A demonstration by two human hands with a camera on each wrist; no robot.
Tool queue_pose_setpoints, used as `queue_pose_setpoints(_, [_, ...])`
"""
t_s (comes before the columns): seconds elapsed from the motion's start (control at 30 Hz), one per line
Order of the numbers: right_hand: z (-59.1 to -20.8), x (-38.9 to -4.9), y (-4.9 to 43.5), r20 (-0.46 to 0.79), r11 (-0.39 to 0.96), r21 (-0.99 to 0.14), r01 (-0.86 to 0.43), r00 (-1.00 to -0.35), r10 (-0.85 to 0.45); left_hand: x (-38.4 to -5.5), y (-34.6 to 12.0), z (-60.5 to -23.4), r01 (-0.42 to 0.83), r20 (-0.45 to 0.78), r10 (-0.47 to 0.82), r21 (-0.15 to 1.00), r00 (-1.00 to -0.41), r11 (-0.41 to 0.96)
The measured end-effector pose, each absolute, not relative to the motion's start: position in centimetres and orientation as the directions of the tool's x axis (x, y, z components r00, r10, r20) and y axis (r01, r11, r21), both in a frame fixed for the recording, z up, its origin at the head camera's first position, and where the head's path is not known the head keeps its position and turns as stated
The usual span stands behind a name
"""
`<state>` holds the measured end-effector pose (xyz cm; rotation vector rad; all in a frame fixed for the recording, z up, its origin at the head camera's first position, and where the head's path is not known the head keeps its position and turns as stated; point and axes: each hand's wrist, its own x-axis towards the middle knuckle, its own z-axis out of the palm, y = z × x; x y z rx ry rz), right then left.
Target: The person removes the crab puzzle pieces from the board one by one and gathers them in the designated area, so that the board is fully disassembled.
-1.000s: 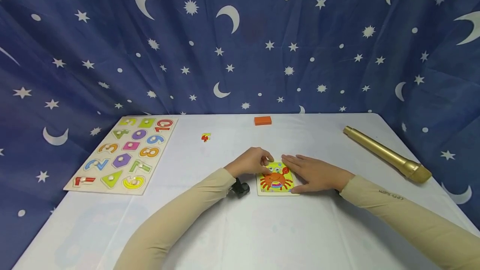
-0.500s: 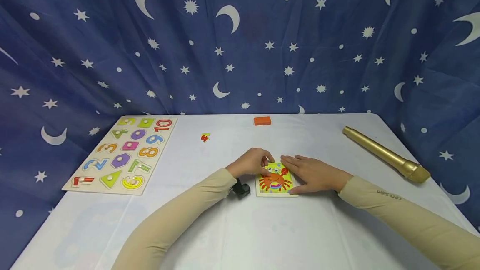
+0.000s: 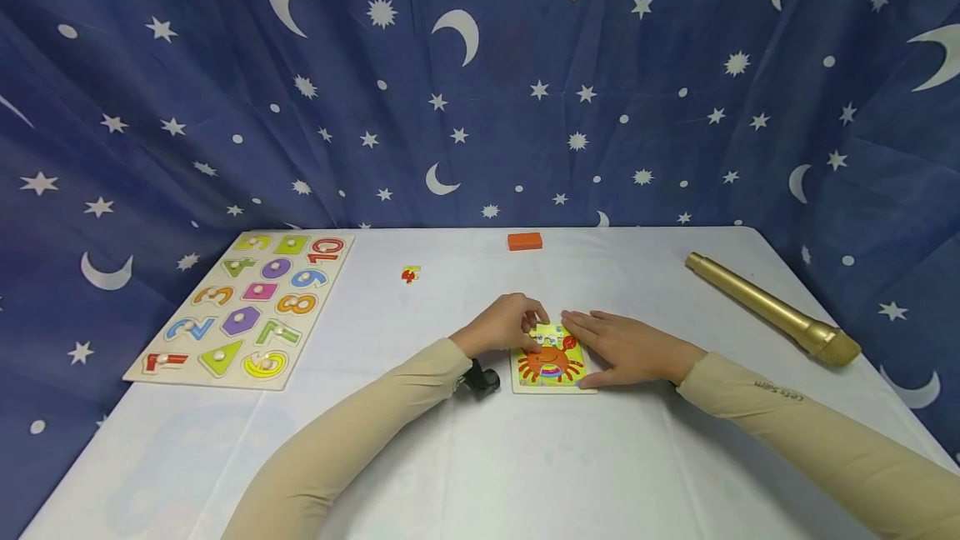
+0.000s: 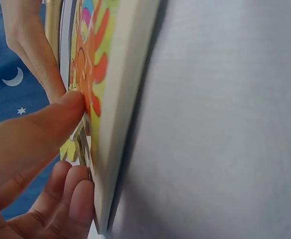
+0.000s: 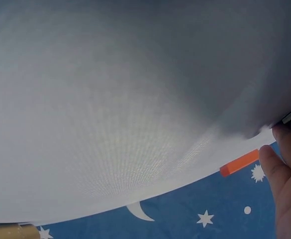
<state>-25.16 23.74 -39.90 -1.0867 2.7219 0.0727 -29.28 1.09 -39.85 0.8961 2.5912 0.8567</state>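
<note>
A square wooden crab jigsaw puzzle lies on the table between both hands. My left hand is at its upper left corner, thumb over the crab picture and fingers curled at the far edge. In the left wrist view a yellow puzzle piece stands tilted up out of the tray between thumb and fingers; the index fingertip is hidden. My right hand lies along the puzzle's right side with fingers extended, holding the tray's edge steady. One loose red and yellow puzzle piece lies farther back left.
A number and shape peg board lies at the left of the white table. An orange block sits at the back edge. At the right lies a gold toy microphone. A starry blue curtain hangs behind.
The yellow piece with the crab's eyes has tilted and shifted up out of its place under my left fingers. Both hands have stayed nearly where they were.
</note>
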Motion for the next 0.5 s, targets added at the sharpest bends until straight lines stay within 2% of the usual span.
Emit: queue_pose_setpoints(0.5, [-39.66,-25.00,23.74,-0.189,0.713,-0.034,-0.701,-0.696,-0.693,-29.21,1.00,-39.67,0.508,0.009,0.650,0.632,-0.760,0.585])
